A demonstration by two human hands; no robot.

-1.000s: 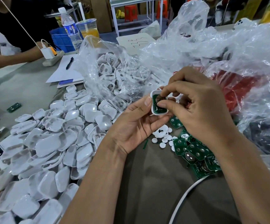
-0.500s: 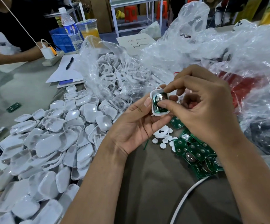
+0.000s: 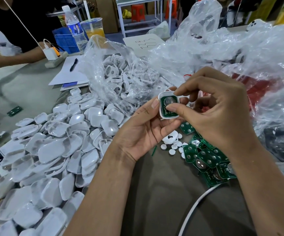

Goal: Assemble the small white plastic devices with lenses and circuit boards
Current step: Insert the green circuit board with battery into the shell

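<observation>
My left hand [image 3: 143,132] grips a small white plastic shell [image 3: 161,97] from below and the left, thumb along its left edge. A green circuit board [image 3: 168,106] with a round silver cell sits inside the shell. My right hand [image 3: 211,109] pinches the shell from the right, thumb pressing on the board's lower part and forefinger on the top right corner. A heap of loose green circuit boards [image 3: 209,159] lies under my right wrist. Several small white round lenses [image 3: 171,148] are scattered beside them.
A big pile of white shell halves [image 3: 56,150] covers the table's left. A clear bag of white frames [image 3: 120,74] stands behind it, and more crumpled plastic bags [image 3: 239,53] fill the right. Another person's arm [image 3: 13,55] rests at far left. A white cable [image 3: 194,212] curves near the front.
The shell has tilted a little so the board's silver cell faces me more. My right forefinger has shifted onto the shell's top right corner. Both hands stay in nearly the same place.
</observation>
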